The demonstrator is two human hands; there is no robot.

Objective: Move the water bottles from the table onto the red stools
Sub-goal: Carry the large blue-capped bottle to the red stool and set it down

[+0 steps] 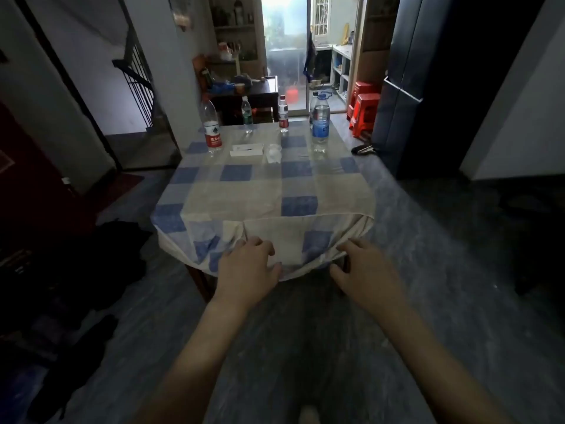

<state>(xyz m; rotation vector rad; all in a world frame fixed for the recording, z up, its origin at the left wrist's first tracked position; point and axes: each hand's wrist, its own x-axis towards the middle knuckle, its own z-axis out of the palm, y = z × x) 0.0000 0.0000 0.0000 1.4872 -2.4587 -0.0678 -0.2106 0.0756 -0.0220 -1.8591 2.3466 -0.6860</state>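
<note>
Table [263,191] with blue-and-cream checked cloth fills centre of head view, near edge of cloth hanging in folds. Left hand [247,270] and right hand [363,270] both out in front of that near edge, palms down, fingers loosely spread and slightly bent, holding nothing; fingertips overlap the hanging cloth in the picture, contact cannot be told. Water bottles all upright at far end of table, well apart from both hands: large bottle with red label [211,127] at far left, small bottle with green label [247,114] to its right near the far edge, small bottle with red label and red cap [283,114] further right at the far edge, large bottle with blue label [320,123] at far right. A further bottle top shows just behind the blue-label one, mostly hidden. Flat white box [247,149] lies between the red-label large bottle and table middle; small clear plastic item [273,154] just right of the box, blurred, can't identify. Red stools [363,111] stacked on the floor beyond the table's far right corner, beside a dark cabinet [428,87]. Dark wooden side table [244,96] with clutter behind the dining table. Dark clothing pile [76,270] on floor at left.
</note>
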